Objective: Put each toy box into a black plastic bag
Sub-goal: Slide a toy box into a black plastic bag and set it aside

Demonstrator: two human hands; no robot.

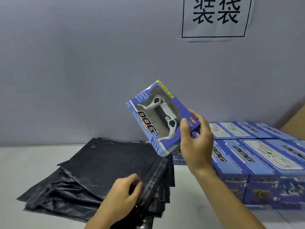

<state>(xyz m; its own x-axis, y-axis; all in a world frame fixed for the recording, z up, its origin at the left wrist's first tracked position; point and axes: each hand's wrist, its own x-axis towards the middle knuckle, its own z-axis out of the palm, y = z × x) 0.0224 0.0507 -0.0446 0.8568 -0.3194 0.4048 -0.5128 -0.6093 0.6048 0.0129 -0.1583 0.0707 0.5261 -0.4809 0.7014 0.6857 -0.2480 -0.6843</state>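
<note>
Above the table, the right hand (195,139) holds a box (160,119) by its lower right corner, thumb on the windowed front and fingers curled behind. The box is in the air, tilted, with its long axis running from upper left down to lower right, its lower end hanging just over the far right edge of the bags (105,169).

Lower and nearer the camera, the left hand (123,195) sits on the near right edge of the bags, fingers curled into the bunched black film as if pinching up the top bag's mouth; whether the mouth is already open cannot be told.

So the box lies up and to the right of the left hand, well apart from it. I judge the coming move needs that mouth spread, then the box brought down and leftward, short end first.

Right of the bags, more boxes are packed as a stack (257,156) on the table (24,162), below a sign (216,17) on the wall.
</note>
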